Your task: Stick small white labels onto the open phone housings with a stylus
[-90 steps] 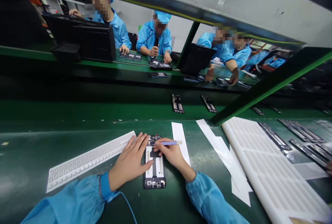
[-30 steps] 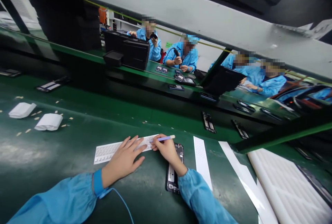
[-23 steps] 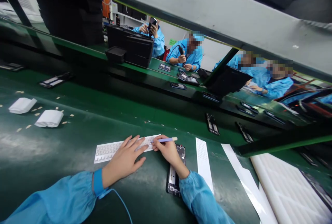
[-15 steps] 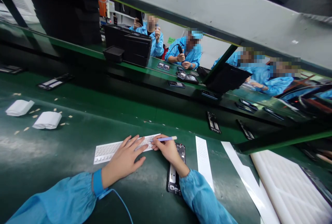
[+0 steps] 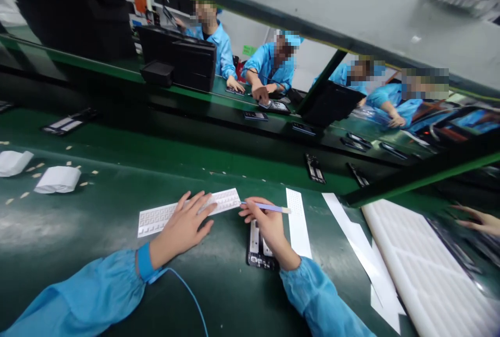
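My left hand (image 5: 182, 227) lies flat with spread fingers on the right part of a long white sticker sheet (image 5: 156, 217) on the green bench. A thin blue tweezer-like tool (image 5: 267, 207) is pinched in my right hand (image 5: 266, 225), its tip pointing left just past the sheet's right end. Under my right hand lies an open phone chassis (image 5: 255, 246) with white inner parts, partly hidden by the hand. Both arms wear blue sleeves, and a blue wrist strap cord (image 5: 187, 290) runs from my left wrist.
A narrow white strip (image 5: 297, 222) lies right of the phone, then white backing paper (image 5: 351, 235) and a ribbed white tray (image 5: 422, 269). Two white pads (image 5: 57, 179) sit far left. Phone frames (image 5: 313, 167) ride the belt. Several people in blue work opposite; another person's hand (image 5: 478, 220) shows at right.
My right hand has lifted the tool off the sticker sheet and moved right, over the phone chassis. My left hand stays flat on the sheet. The view has shifted slightly.
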A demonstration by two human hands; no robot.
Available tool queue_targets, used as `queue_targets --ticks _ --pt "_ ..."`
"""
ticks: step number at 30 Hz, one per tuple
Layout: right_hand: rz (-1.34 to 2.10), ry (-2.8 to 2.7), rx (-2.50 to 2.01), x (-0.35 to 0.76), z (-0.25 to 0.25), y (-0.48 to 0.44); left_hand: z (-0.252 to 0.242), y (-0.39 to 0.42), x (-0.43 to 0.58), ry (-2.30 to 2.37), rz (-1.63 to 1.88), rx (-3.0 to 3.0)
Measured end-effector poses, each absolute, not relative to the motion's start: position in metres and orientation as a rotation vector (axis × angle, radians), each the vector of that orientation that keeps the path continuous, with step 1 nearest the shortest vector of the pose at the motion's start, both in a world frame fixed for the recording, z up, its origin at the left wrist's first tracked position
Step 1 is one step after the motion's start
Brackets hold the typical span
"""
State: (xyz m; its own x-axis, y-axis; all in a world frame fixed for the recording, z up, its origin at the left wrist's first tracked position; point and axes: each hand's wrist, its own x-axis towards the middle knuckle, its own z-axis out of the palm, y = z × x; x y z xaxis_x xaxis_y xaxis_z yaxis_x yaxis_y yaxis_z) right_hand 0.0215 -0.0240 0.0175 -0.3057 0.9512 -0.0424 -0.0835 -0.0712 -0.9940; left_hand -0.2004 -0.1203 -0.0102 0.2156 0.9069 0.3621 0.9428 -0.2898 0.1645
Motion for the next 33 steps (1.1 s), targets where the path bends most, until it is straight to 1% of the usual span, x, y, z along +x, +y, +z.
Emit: queue_targets --ticks 5,11,26,33 --pt "1.419 -1.239 -1.233 0.087 0.005 -0.078 -0.001 -0.131 -0.163 -1.703 -0.808 -2.554" --pt "1.323 -1.289 -1.275 0.117 -0.007 -0.121 0.004 -0.149 -0.106 -1.5 -0.795 -2.892" --pt "1.307 -1.361 -1.281 0.119 -0.009 -0.124 0.003 -0.144 -0.105 -1.428 -0.622 -2.979" --pt "1.322 -1.352 -1.286 0.12 -0.009 -0.124 0.001 -0.144 -0.105 -1.438 -0.653 -2.973"
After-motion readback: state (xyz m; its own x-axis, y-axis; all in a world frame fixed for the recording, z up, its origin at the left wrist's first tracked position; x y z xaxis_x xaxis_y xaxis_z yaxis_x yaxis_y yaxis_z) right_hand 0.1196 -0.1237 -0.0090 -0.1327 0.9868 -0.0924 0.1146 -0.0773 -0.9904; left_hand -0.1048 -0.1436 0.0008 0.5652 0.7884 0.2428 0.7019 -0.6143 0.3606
